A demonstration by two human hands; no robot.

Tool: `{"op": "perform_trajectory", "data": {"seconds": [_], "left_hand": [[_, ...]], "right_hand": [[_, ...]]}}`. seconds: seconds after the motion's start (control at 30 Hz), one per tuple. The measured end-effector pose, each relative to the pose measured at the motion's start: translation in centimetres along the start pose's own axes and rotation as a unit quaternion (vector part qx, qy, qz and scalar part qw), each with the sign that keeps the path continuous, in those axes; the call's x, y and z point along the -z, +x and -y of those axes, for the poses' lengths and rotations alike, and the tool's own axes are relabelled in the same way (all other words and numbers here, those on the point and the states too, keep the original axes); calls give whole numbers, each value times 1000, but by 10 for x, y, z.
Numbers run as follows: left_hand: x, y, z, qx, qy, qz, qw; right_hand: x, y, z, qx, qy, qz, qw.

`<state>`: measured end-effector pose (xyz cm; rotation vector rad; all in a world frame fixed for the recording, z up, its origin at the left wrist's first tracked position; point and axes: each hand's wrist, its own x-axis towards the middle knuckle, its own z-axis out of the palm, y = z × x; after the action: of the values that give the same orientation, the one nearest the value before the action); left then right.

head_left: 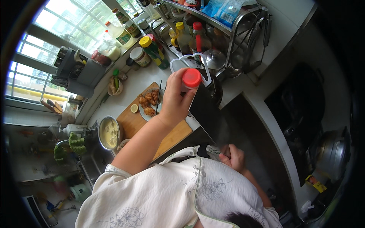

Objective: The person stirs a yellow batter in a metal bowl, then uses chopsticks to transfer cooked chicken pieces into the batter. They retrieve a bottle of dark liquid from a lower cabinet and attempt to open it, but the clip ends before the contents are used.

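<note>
My left hand [176, 99] is closed around a small clear jar with a red lid [191, 78], held up over the counter. Just below the jar, a dark flat panel [209, 114] with a pale edge slants down, perhaps an open cabinet door. Curled close to my waist, my right hand [234, 157] is beside the hem of the patterned shirt; whether anything is in its fingers is hidden. Left of my forearm, a glass plate of browned chicken pieces [149, 100] with dark chopsticks [157, 101] rests on a wooden cutting board [129, 121]. A cut lemon half [134, 108] lies beside the plate.
A metal bowl of pale batter [110, 132] stands by the sink [99, 162]. Bottles and jars, among them a yellow-capped green bottle [154, 52], line the window side. A metal rack [196, 12] holds more bottles and hanging utensils. At right are a dark stove [295, 114] and a metal pot [332, 154].
</note>
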<state>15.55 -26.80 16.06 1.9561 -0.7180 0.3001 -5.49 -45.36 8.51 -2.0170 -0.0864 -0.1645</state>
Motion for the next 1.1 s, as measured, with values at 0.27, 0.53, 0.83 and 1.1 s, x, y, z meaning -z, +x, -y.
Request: {"op": "perform_trajectory", "data": {"seconds": [0.27,0.53,0.83,1.1], "left_hand": [[-8,0,10,-6,-15,-9,1000],[-12,-3,17,-24,-18,-29,999],[-13,-3,5,-3,-7,-56,998],[-22,3,-3,-18,57,-117,991]], "right_hand": [[-8,-1,5,-3,-14,-17,1000],[-16,-3,17,-22,-138,-67,988],[-27,-6,10,-38,-120,-75,989],[-24,5,12,-51,-215,-93,971]]}}
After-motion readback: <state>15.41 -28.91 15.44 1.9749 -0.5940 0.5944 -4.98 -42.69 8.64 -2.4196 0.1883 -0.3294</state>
